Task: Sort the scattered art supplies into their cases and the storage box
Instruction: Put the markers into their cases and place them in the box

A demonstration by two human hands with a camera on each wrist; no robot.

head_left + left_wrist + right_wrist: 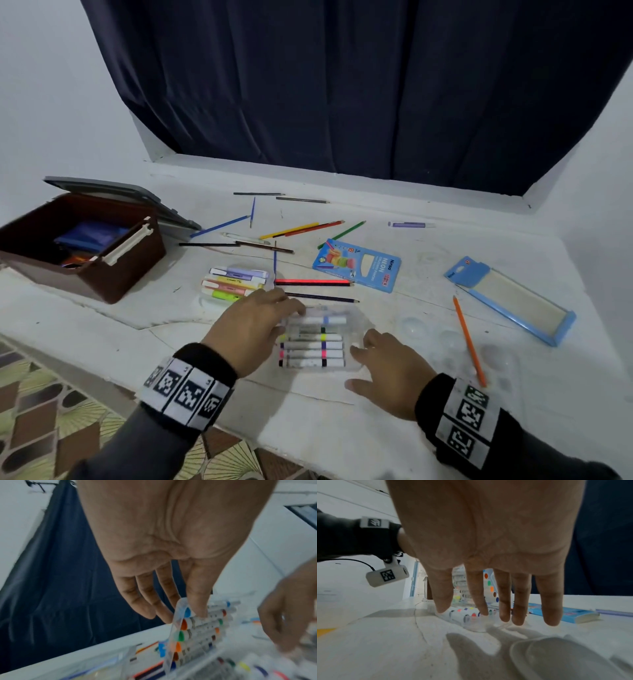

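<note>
A clear marker case point(315, 342) with several white markers lies at the front middle of the white table. My left hand point(253, 325) is on its left end. In the left wrist view the thumb and fingers of that hand point(180, 615) pinch the case's raised clear half point(178, 628), which holds markers with coloured caps. My right hand point(383, 370) hovers at the case's right end with straight, spread fingers point(503, 601) just above the lower half point(471, 616), holding nothing. Whether the fingertips touch the case is unclear.
A brown storage box point(82, 246) stands open at the left. A highlighter case point(236, 282) lies behind my left hand. A blue neon pencil box point(358, 265), an empty blue tray point(513, 301), a clear palette point(445, 342), an orange pencil point(469, 342) and scattered pencils point(308, 228) lie around.
</note>
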